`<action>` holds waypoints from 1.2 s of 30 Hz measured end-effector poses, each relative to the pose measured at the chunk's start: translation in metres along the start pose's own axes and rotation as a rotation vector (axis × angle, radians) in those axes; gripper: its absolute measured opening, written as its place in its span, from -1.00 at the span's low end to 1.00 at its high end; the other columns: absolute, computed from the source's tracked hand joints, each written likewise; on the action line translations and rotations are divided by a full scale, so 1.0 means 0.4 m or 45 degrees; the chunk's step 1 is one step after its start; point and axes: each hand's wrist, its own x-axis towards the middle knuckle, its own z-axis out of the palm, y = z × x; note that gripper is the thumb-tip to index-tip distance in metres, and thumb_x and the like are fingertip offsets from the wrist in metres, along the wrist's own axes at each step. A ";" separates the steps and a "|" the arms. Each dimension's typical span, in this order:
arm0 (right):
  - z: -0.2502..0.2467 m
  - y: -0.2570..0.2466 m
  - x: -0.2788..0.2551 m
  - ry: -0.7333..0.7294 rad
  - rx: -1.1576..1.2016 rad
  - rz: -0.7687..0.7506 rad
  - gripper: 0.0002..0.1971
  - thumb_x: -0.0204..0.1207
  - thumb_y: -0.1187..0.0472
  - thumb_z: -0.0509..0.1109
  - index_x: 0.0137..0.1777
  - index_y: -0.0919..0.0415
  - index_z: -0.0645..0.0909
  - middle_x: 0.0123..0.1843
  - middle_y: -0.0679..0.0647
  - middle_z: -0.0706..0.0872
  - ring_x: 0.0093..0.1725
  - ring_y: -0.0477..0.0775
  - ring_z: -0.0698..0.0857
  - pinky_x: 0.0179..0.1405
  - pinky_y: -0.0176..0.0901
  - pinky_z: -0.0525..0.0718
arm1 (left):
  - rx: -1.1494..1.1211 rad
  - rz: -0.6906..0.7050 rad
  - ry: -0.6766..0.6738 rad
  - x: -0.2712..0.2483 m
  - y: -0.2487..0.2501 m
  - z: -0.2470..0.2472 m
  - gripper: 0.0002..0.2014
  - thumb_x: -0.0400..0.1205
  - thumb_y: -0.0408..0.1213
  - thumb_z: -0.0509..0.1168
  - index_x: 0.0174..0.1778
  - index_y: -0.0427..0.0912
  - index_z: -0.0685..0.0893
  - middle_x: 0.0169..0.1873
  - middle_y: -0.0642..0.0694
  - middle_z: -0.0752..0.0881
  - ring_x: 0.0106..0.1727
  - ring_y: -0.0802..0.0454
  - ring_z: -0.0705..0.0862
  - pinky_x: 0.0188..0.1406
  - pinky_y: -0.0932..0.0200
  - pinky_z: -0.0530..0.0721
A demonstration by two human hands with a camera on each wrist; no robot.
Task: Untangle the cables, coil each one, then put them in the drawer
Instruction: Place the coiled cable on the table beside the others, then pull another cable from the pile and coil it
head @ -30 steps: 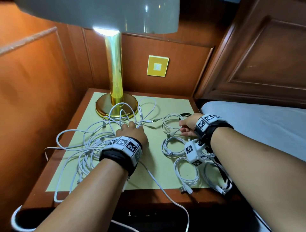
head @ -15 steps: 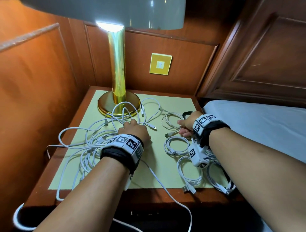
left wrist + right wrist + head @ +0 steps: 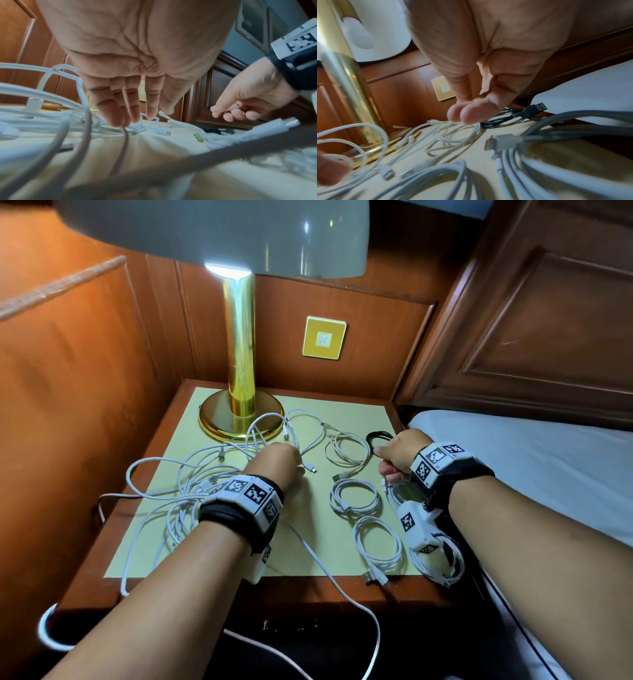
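Our left hand (image 3: pixel 274 463) presses straight fingers onto the tangled white cables (image 3: pixel 191 491); our right hand (image 3: pixel 397 455), loosely curled, holds nothing.

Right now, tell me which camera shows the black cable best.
The right wrist view: the black cable lies coiled at the nightstand's far edge, its USB plug plainly visible. The head view shows only a black loop beside the right hand. The left wrist view shows just a dark blur.

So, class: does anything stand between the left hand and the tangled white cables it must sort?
Nothing visible does. The left hand already has its straight fingertips down on the loose tangle of white cables on the pale yellow nightstand top.
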 end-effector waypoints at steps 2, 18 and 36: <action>0.001 0.004 -0.052 -0.013 0.053 -0.086 -0.76 0.69 0.20 0.35 -0.19 0.28 0.47 -0.49 0.20 0.53 -0.56 0.11 0.47 -0.59 -0.25 0.42 | -0.134 0.069 0.095 -0.019 0.004 -0.017 -0.80 0.69 -0.28 0.32 0.16 -0.14 0.80 0.14 -0.12 0.80 0.18 -0.12 0.73 0.16 0.13 0.66; 0.194 0.184 -0.474 -0.259 -0.458 -0.386 -0.25 0.54 -0.12 0.46 0.66 0.11 0.31 0.52 0.09 0.54 0.40 0.12 0.64 0.46 0.01 0.55 | -0.375 0.012 0.279 -0.414 -0.091 -0.086 -0.93 0.63 -0.24 0.42 -0.13 -0.05 0.81 -0.19 0.07 0.79 -0.11 0.11 0.70 -0.07 0.21 0.56; 0.270 0.071 -0.413 0.191 0.002 -0.808 -0.77 0.72 0.12 0.21 -0.07 0.11 0.68 -0.33 -0.10 0.64 -0.32 -0.08 0.60 -0.28 -0.19 0.45 | 0.055 -0.270 0.027 -0.474 -0.249 -0.030 -0.59 0.61 -0.17 0.44 0.37 0.00 0.54 0.26 -0.14 0.44 0.12 -0.14 0.68 0.21 -0.01 0.65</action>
